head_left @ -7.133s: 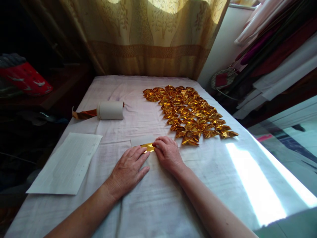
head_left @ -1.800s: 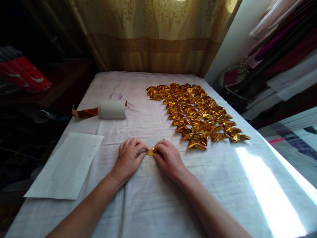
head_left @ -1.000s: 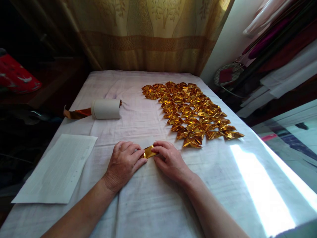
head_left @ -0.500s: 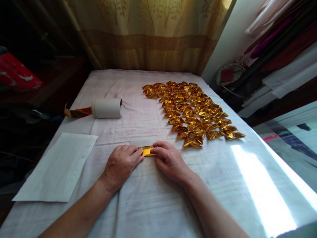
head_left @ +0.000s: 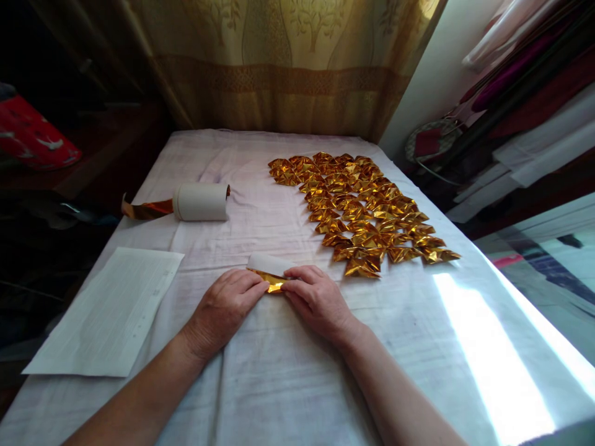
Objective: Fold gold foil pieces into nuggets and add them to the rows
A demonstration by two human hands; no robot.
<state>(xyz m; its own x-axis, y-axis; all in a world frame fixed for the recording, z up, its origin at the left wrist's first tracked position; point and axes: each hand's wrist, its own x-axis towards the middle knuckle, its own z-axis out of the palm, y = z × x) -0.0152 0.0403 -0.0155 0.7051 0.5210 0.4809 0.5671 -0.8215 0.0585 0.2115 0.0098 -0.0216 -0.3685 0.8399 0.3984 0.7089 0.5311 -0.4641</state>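
between both hands, left hand (head_left: 223, 306) and right hand (head_left: 318, 297) pinch the small gold foil strip (head_left: 272, 284); creasing firmly along the fold seems best.

Gold foil pieces (head_left: 362, 210), white cloth (head_left: 288, 371), tree-patterned yellow curtain (head_left: 288, 68)

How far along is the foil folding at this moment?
Done: many folded gold pieces lie in rows on the cloth. In hand: the left hand and right hand press one gold strip. Left: the foil roll remains.
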